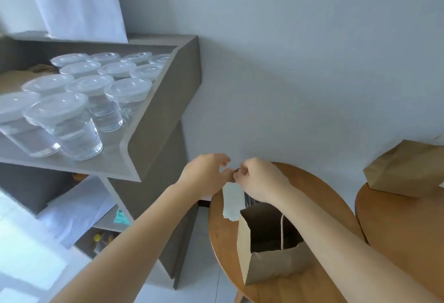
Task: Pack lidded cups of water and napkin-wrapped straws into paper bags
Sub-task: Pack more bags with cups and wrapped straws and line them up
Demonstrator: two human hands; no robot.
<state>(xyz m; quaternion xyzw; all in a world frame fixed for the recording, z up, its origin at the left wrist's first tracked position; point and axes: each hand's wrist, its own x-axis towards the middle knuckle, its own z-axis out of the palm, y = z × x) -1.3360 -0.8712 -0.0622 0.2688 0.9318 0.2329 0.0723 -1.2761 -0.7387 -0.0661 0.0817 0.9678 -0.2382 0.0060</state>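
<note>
Head view showed the left hand (204,175) and right hand (259,180) both pinching the top of a white napkin (231,203), which hung just behind the open paper bag (264,264) on the counter (223,237). A loose pinch could let it unroll or miss the bag.

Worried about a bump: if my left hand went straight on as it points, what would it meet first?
Your right hand: its fingers sit ahead, at the top of the napkin, seemingly touching, though depth is unclear.
</note>
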